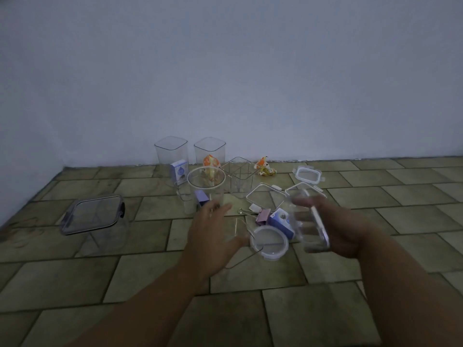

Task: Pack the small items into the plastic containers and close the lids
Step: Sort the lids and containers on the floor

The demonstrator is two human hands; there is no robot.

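Containers stand mostly open on the tiled floor by a plain wall; only the large box at left wears its lid. Your right hand grips a clear container, your left hand hovers with fingers spread. Binder clip, small boxes and round lid lie loose, so most packing remains.

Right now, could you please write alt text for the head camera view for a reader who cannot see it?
Over a tiled floor by a pale wall, the right hand holds a clear lidded container while the open left hand reaches forward. Around them lie open clear containers, loose lids, a round lid, a pink binder clip and small boxes; a large lidded container sits left.
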